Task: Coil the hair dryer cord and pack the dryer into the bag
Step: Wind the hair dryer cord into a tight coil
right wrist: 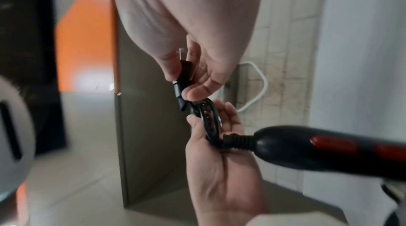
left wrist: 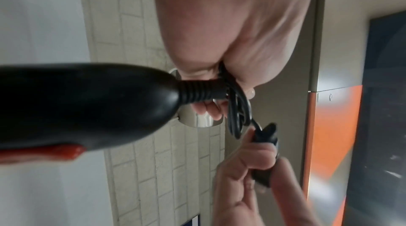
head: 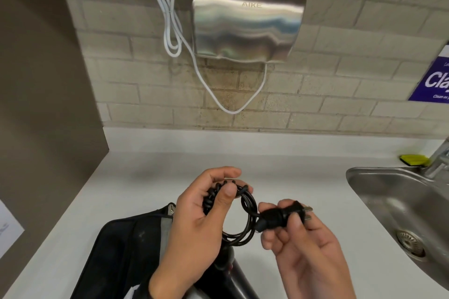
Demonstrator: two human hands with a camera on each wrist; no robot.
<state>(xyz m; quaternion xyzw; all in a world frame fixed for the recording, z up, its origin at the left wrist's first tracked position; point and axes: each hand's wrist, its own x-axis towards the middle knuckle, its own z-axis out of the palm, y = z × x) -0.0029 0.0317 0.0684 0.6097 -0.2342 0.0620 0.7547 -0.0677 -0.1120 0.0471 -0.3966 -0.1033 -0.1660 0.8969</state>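
My left hand grips the black cord, wound into a small coil of several loops, above the counter. My right hand pinches the black plug just right of the coil, prongs pointing right. The black hair dryer hangs below the coil with its handle up; its ribbed strain relief meets the coil, and red switches show on the handle. A black bag lies open on the counter under my left forearm.
A white counter runs to a tiled wall. A steel sink with a tap sits at the right, a yellow sponge behind it. A steel hand dryer with a white cable hangs on the wall.
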